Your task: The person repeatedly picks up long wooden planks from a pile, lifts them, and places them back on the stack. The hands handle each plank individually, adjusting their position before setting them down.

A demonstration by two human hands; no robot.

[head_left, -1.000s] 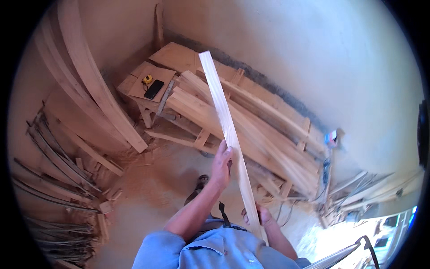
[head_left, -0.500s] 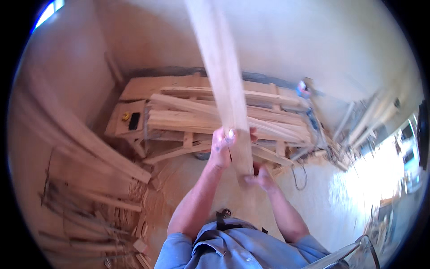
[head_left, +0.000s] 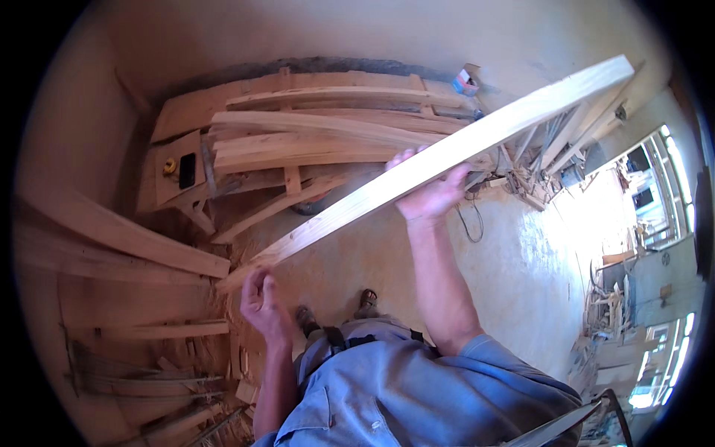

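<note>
A long, pale wooden board [head_left: 372, 195] slants across the view, its near end low at the left and its far end high at the right. My right hand [head_left: 433, 197] supports it from below around the middle, the thumb along one edge and fingertips showing past the other. My left hand [head_left: 267, 304] is closed at the lower left end, its curled fingers against the board's edge; part of that grip is hidden.
Ahead, a low wooden bench bears several stacked boards [head_left: 298, 151], a black phone [head_left: 187, 170] and a yellow tape measure [head_left: 170, 166]. A small box [head_left: 466, 80] stands behind. Long planks [head_left: 119, 223] lean at the left; timber offcuts [head_left: 521, 186] lie at the right.
The board has swung from nearly upright to a slant, its far end moving right. My left hand has shifted down and left, my right hand up to the board's middle.
</note>
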